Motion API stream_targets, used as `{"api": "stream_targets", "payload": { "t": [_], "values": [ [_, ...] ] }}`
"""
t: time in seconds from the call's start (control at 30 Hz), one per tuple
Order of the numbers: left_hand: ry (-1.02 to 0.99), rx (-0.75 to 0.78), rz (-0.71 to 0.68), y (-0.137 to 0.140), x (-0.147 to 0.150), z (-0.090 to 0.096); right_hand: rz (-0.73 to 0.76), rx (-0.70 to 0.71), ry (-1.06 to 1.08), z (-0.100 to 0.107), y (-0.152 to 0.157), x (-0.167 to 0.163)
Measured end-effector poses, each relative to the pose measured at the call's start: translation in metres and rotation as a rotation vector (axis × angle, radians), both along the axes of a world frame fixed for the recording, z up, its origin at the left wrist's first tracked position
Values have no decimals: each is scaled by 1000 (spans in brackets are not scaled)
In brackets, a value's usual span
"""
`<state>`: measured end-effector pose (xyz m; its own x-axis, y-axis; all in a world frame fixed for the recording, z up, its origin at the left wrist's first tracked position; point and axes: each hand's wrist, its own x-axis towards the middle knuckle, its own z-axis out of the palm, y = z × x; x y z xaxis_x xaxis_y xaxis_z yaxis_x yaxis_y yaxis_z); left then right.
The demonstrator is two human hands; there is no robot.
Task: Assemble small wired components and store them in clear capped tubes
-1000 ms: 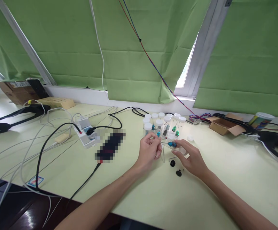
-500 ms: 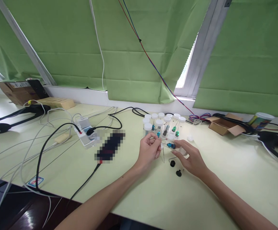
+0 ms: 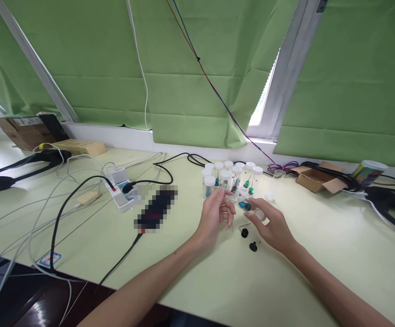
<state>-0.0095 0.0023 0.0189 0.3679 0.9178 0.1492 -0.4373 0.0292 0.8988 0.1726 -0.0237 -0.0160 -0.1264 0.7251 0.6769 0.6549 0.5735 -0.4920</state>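
Observation:
My right hand pinches a needle with a blue hub and dark end between thumb and fingers. Its thin shaft points left, toward my left hand. The left hand's fingers are apart and loosely bent close to that shaft; whether they touch it is unclear. Just behind both hands stand several clear vials with white caps, some with blue or green hubbed needles inside. A white cap sits partly behind my right fingers. In front lie a black knob, a black disc-headed piece and a bent metal key.
A phone, blurred out, lies left of my hands on a black cable. Farther left are a white power strip and tangled cables. An open cardboard box and a printed canister stand at the back right. Green blinds hang behind.
My left fingers have loosened from a pinch at the needle's shaft and spread apart. The right hand keeps the blue-hubbed needle at nearly the same spot.

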Motion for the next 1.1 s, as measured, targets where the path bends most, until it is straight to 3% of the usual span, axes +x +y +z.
{"api": "stream_targets", "payload": {
  "t": [0.37,1.1],
  "values": [
    [-46,-46,-210,1,-4,1,42,-13,-2,0,-1,-1],
    [-26,1,-197,0,-3,-1,89,-54,14,-6,-1,0]
  ]
}}
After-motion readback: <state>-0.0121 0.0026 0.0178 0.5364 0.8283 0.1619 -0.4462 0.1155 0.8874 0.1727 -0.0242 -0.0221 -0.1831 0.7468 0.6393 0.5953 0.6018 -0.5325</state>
